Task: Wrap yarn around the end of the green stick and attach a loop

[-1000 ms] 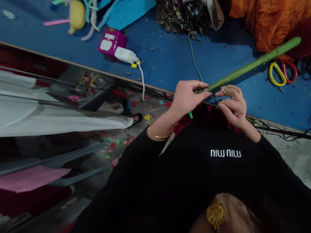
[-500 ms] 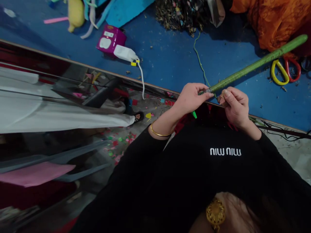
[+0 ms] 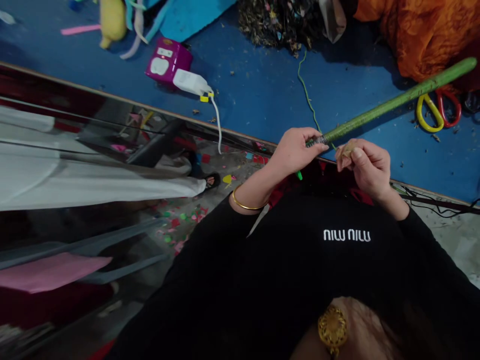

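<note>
A long green stick [image 3: 397,104] slants across the table's near edge, its far end pointing to the upper right. My left hand [image 3: 296,152] is closed around its lower end, where a greyish wrapping shows beside the thumb. Green thread [image 3: 305,85] runs from the dark heap down to the stick near my left fingers. Just right of the stick's lower end, my right hand [image 3: 369,165] is closed in a pinch on a small crumpled tan scrap [image 3: 345,152]; its exact kind is unclear. A bit of bright green [image 3: 299,175] pokes out below my left hand.
Yellow-and-red-handled scissors [image 3: 430,114] lie under the stick at right, near orange cloth [image 3: 431,40]. A dark heap of dried bits [image 3: 277,22] sits at the back. A purple socket block [image 3: 167,60] with a white plug [image 3: 191,81] and cable stands left on the blue table [image 3: 258,95].
My right hand has moved slightly right, away from the stick, and the tan scrap in its fingers shows more. My left hand stays on the stick, whose far end sits slightly lower.
</note>
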{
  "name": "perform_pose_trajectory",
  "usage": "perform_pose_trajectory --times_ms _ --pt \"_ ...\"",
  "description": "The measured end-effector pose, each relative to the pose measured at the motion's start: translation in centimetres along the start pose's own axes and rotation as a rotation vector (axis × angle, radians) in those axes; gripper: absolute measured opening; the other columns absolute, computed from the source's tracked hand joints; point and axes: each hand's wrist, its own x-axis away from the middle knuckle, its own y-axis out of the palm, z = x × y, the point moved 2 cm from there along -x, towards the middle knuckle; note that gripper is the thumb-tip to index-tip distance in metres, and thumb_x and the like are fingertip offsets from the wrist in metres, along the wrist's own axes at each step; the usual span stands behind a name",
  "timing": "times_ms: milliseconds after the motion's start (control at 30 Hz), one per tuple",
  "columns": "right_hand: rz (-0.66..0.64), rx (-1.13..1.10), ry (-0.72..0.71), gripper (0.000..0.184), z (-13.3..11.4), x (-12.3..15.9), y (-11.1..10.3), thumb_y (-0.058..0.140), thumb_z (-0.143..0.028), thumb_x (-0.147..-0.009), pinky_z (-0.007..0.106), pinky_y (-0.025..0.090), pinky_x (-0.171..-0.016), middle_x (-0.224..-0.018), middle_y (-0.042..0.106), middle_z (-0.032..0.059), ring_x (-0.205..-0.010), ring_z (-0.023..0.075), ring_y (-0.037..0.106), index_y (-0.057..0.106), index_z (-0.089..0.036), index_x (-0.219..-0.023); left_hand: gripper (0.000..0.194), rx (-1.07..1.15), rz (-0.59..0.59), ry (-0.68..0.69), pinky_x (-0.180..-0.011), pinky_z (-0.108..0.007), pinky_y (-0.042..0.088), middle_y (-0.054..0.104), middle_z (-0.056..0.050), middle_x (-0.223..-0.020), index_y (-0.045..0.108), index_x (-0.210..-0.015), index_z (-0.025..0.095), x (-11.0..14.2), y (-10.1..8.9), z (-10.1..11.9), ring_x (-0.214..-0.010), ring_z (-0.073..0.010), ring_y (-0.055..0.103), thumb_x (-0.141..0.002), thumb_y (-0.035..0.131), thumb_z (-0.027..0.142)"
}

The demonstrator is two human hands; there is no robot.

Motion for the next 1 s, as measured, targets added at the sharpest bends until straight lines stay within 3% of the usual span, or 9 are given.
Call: perform_pose_trajectory --times_ms 100,200,300,400,500,600,733,900,1000 --pt "-0.047 0.090 -0.061 0.043 -1.7 -1.1 -0.3 0.062 -0.059 -0.098 0.044 0.057 -0.090 -0.078 0.062 0.0041 -0.085 0.0212 0.068 0.067 -0.025 -0.071 0.016 -0.046 0.071 0.027 -0.082 -0.030 0.050 0.080 -0.002 -0.090 0.078 -0.090 0.019 0.5 0.1 -0.1 -0.086 -0.0208 0.069 -0.081 0.072 0.030" --pt "-0.044 0.180 -0.053 0.045 -2.7 -2.7 -0.5 0.061 -0.062 -0.097 0.045 0.057 -0.100 -0.084 0.066 0.0048 -0.096 0.0225 0.070 0.068 -0.025 -0.071 0.018 -0.076 0.138 0.027 -0.085 -0.031 0.052 0.081 -0.002 -0.096 0.079 -0.097 0.022 1.3 0.2 0.1 -0.090 -0.0226 0.072 -0.082 0.075 0.029" --pt "-0.078 0.177 -0.093 0.041 -3.2 -4.3 -0.3 0.061 -0.056 -0.099 0.041 0.059 -0.098 -0.083 0.067 0.0037 -0.093 0.0200 0.070 0.069 -0.026 -0.072 0.029 -0.092 0.189 0.019 -0.087 -0.034 0.053 0.082 -0.003 -0.104 0.077 -0.109 0.024 2.0 0.3 0.4 -0.097 -0.0253 0.075 -0.081 0.077 0.023" --pt "-0.139 0.189 -0.118 0.042 -3.5 -5.7 0.4 0.062 -0.058 -0.098 0.039 0.061 -0.094 -0.081 0.069 0.0037 -0.088 0.0198 0.069 0.069 -0.027 -0.070 0.027 -0.145 0.208 0.006 -0.084 -0.037 0.054 0.081 -0.004 -0.102 0.075 -0.108 0.023 2.2 0.3 0.6 -0.095 -0.0269 0.075 -0.082 0.078 0.021" --pt "-0.266 0.196 -0.122 0.043 -3.6 -6.7 1.4 0.063 -0.059 -0.097 0.037 0.061 -0.088 -0.081 0.070 0.0032 -0.086 0.0189 0.070 0.069 -0.027 -0.069 0.024 -0.207 0.210 -0.003 -0.084 -0.039 0.054 0.080 -0.006 -0.100 0.075 -0.105 0.022 2.1 0.3 0.5 -0.095 -0.0302 0.074 -0.083 0.080 0.027" --pt "-0.380 0.136 -0.172 0.038 -3.4 -7.6 2.3 0.061 -0.047 -0.102 0.033 0.059 -0.085 -0.081 0.071 0.0012 -0.085 0.0157 0.072 0.070 -0.024 -0.073 0.027 -0.202 0.201 -0.008 -0.088 -0.041 0.054 0.080 -0.009 -0.104 0.075 -0.108 0.021 2.2 0.3 0.2 -0.099 -0.0329 0.075 -0.082 0.080 0.028" --pt "-0.318 0.168 -0.137 0.035 -2.1 -9.4 2.4 0.061 -0.037 -0.101 0.032 0.056 -0.084 -0.077 0.072 0.0013 -0.083 0.0158 0.071 0.071 -0.023 -0.071 0.025 -0.216 0.221 0.024 -0.089 -0.038 0.055 0.080 -0.007 -0.105 0.075 -0.109 0.022 2.7 0.6 0.2 -0.099 -0.0299 0.075 -0.085 0.074 0.029" --pt "-0.255 0.271 -0.003 0.038 -0.4 -11.1 2.3 0.068 -0.048 -0.096 0.035 0.057 -0.082 -0.074 0.073 0.0028 -0.077 0.0181 0.068 0.070 -0.024 -0.066 0.043 -0.289 0.280 0.066 -0.088 -0.034 0.054 0.081 -0.005 -0.104 0.066 -0.130 0.022 3.3 1.3 0.0 -0.095 -0.0255 0.075 -0.089 0.067 0.030" --pt "-0.254 0.348 0.059 0.039 -0.1 -11.3 2.4 0.069 -0.045 -0.097 0.033 0.057 -0.082 -0.072 0.073 0.0008 -0.074 0.0156 0.065 0.069 -0.024 -0.064 0.048 -0.305 0.301 0.104 -0.088 -0.034 0.054 0.081 -0.009 -0.108 0.062 -0.138 0.021 3.4 1.7 -0.5 -0.094 -0.0261 0.075 -0.092 0.063 0.033"
